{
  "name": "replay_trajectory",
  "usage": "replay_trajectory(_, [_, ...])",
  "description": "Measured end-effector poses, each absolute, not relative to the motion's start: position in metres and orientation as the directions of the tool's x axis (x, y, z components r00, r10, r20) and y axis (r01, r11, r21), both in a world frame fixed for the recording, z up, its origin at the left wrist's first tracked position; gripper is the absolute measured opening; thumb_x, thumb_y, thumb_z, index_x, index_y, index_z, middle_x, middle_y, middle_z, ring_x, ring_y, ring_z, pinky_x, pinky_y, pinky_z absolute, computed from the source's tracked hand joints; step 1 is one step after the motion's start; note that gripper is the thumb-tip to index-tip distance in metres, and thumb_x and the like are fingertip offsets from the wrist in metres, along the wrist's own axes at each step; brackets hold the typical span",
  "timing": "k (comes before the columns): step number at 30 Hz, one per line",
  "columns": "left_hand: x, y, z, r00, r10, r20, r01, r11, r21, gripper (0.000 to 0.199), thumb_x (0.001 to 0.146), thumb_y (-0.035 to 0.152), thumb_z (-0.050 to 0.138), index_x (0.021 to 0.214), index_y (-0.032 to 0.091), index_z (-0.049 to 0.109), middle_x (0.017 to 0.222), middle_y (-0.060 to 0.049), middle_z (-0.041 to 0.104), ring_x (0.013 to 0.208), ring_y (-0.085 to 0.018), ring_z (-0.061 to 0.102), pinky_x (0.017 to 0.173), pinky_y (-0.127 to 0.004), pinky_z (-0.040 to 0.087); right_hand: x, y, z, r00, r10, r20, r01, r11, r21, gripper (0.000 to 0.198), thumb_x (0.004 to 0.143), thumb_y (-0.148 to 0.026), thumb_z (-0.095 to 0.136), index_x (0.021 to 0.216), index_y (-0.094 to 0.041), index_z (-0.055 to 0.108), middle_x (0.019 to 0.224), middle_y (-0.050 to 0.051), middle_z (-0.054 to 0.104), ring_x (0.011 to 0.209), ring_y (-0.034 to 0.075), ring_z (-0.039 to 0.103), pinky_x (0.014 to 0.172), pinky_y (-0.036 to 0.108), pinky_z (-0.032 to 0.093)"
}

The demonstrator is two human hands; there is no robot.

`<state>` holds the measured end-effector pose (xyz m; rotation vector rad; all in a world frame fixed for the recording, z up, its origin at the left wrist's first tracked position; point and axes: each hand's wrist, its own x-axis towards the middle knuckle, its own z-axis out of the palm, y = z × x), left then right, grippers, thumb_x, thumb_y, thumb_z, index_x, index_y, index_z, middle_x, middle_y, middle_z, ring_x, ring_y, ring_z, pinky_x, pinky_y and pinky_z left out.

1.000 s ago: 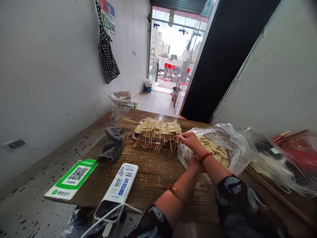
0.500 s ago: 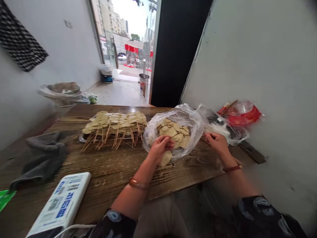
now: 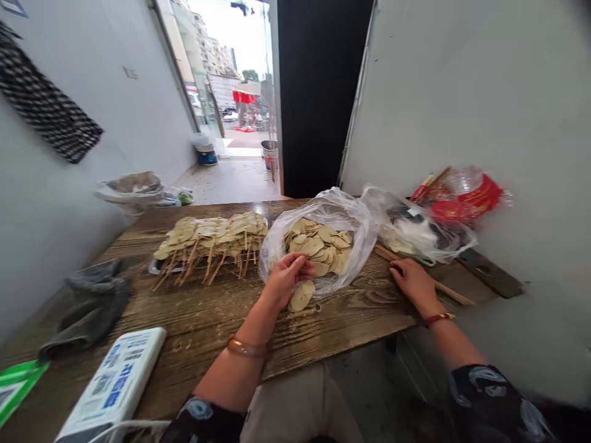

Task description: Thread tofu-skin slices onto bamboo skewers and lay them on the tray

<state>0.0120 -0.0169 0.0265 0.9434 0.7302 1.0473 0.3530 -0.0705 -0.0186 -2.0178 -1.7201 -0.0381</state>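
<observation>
My left hand [image 3: 287, 278] is at the near rim of a clear plastic bag [image 3: 364, 231], fingers curled together. Pale round slices [image 3: 302, 296] show just below its fingers, held in them. Inside the bag lies a heap of the same thin, flat slices [image 3: 318, 243]. To the right of the bag, my right hand [image 3: 414, 284] lies low on the table, fingers closed over a thin bundle of bamboo skewers [image 3: 455, 294]. The bundle sticks out on both sides of that hand; the fingertips are partly hidden. A tray of skewered slices [image 3: 212, 237] stands left of the bag.
A wooden table [image 3: 221, 326] bears a white labelled box [image 3: 117, 375] with a cable, a dark grey cloth [image 3: 95, 301] and a green packet [image 3: 21, 384]. Back right are a plastic bag [image 3: 415, 231] and a red wrapper [image 3: 471, 203]. Walls flank the table; a doorway stands beyond.
My right hand has moved down and to the right, from a raised pinch beside the bag onto the skewers. My left hand still holds the slices. The view has shifted slightly.
</observation>
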Motion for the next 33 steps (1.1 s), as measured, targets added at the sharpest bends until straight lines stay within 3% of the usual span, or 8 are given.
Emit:
replay_trajectory(5, [0.012, -0.017, 0.024, 0.313, 0.949, -0.045, -0.365, 0.164, 0.916, 0.036, 0.069, 0.039, 0.071, 0.091, 0.012, 0.061, 0.075, -0.005, 0.068, 0.061, -0.012, 0.063, 0.060, -0.023, 0.051, 0.362, -0.055, -0.022, 0.208, 0.967, 0.147, 0.976, -0.195, -0.100, 0.024, 0.086, -0.031, 0.048, 0.085, -0.017, 0.067, 0.086, 0.011, 0.066, 0.079, 0.022, 0.062, 0.067, 0.030, 0.040])
replay_trajectory(9, [0.012, -0.016, 0.023, 0.301, 0.953, -0.041, -0.364, 0.155, 0.918, 0.035, 0.070, 0.038, 0.070, 0.091, 0.012, 0.060, 0.075, -0.005, 0.067, 0.061, -0.012, 0.063, 0.058, -0.023, 0.050, 0.357, -0.050, -0.020, 0.160, 0.983, 0.087, 0.986, -0.156, -0.054, 0.024, 0.085, -0.026, 0.047, 0.072, -0.016, 0.064, 0.078, 0.012, 0.067, 0.076, 0.022, 0.063, 0.064, 0.030, 0.038])
replay_trajectory(16, [0.008, -0.010, 0.021, 0.233, 0.972, -0.028, -0.408, 0.124, 0.904, 0.035, 0.068, 0.038, 0.071, 0.090, 0.012, 0.060, 0.073, -0.004, 0.067, 0.058, -0.011, 0.063, 0.057, -0.023, 0.050, 0.350, -0.083, -0.023, 0.156, 0.985, 0.074, 0.988, -0.155, -0.030, 0.023, 0.086, -0.025, 0.040, 0.074, -0.017, 0.059, 0.077, 0.012, 0.066, 0.075, 0.022, 0.063, 0.064, 0.030, 0.038])
replay_trajectory(21, [0.008, -0.011, 0.021, 0.222, 0.975, -0.016, -0.419, 0.110, 0.901, 0.035, 0.068, 0.040, 0.071, 0.088, 0.013, 0.060, 0.072, -0.005, 0.067, 0.057, -0.011, 0.061, 0.055, -0.022, 0.049, 0.358, -0.121, -0.031, 0.308, 0.914, 0.264, 0.918, -0.213, -0.335, 0.021, 0.082, -0.030, 0.043, 0.087, -0.018, 0.060, 0.081, 0.010, 0.068, 0.073, 0.023, 0.062, 0.064, 0.031, 0.042])
replay_trajectory(25, [0.011, -0.011, 0.019, 0.188, 0.982, 0.014, -0.347, 0.053, 0.936, 0.030, 0.073, 0.038, 0.065, 0.088, 0.014, 0.060, 0.073, -0.004, 0.066, 0.058, -0.011, 0.060, 0.056, -0.023, 0.048, 0.327, -0.142, -0.027, 0.523, 0.754, 0.397, 0.751, -0.187, -0.634, 0.048, 0.082, -0.037, 0.048, 0.122, -0.012, 0.054, 0.083, 0.008, 0.069, 0.070, 0.020, 0.062, 0.066, 0.030, 0.045])
replay_trajectory(27, [0.013, -0.010, 0.016, 0.150, 0.985, 0.083, -0.198, -0.052, 0.979, 0.023, 0.076, 0.034, 0.060, 0.088, 0.015, 0.061, 0.074, -0.004, 0.066, 0.062, -0.013, 0.060, 0.059, -0.025, 0.048, 0.298, -0.144, -0.022, 0.540, 0.753, 0.376, 0.677, -0.124, -0.725, 0.049, 0.083, -0.040, 0.049, 0.123, -0.013, 0.056, 0.090, 0.009, 0.069, 0.074, 0.020, 0.063, 0.069, 0.031, 0.047])
replay_trajectory(29, [0.014, -0.008, 0.012, 0.128, 0.968, 0.218, 0.075, -0.229, 0.971, 0.016, 0.078, 0.028, 0.058, 0.087, 0.016, 0.064, 0.079, -0.005, 0.067, 0.071, -0.016, 0.061, 0.067, -0.028, 0.048, 0.266, -0.142, -0.017, 0.472, 0.812, 0.343, 0.594, -0.006, -0.804, 0.042, 0.083, -0.042, 0.049, 0.111, -0.014, 0.064, 0.102, 0.011, 0.069, 0.089, 0.022, 0.064, 0.078, 0.032, 0.048])
replay_trajectory(33, [0.017, -0.008, 0.007, 0.315, 0.846, 0.430, 0.573, -0.531, 0.625, 0.018, 0.080, 0.020, 0.053, 0.093, 0.020, 0.066, 0.097, -0.007, 0.066, 0.096, -0.022, 0.056, 0.087, -0.034, 0.044, 0.212, -0.129, -0.012, 0.298, 0.893, 0.338, 0.503, 0.155, -0.851, 0.030, 0.084, -0.038, 0.051, 0.096, -0.019, 0.070, 0.100, 0.009, 0.071, 0.092, 0.022, 0.064, 0.082, 0.035, 0.048])
